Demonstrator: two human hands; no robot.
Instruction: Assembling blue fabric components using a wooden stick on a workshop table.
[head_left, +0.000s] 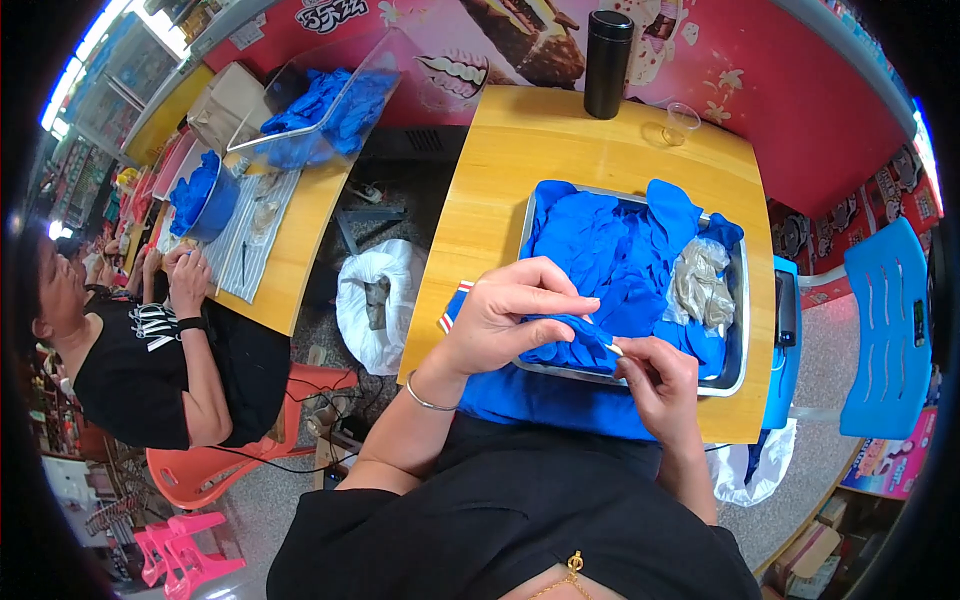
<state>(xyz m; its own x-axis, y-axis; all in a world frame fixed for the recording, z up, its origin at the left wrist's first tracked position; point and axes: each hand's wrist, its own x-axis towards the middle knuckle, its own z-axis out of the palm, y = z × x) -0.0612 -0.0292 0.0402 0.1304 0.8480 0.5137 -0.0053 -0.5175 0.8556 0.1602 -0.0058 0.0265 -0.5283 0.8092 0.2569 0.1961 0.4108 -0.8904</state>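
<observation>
The hands (508,312) partly cover the blue piece (586,333) between them; a blue object (786,390) past the right edge of the surface (490,150) is partly hidden.

Blue pcs (580,240) matt, cloth-like; tray (740,340) shiny metal; tbl (520,140) smooth wood-look; bag (702,285) crinkly clr plastic.

Pieces (590,240) in tray (744,310), bottle (606,65) behind

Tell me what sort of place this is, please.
Probably a shop corner used for handwork: a metal tray of blue pieces on a wooden table, a co-worker at another table, and large food pictures behind.
</observation>
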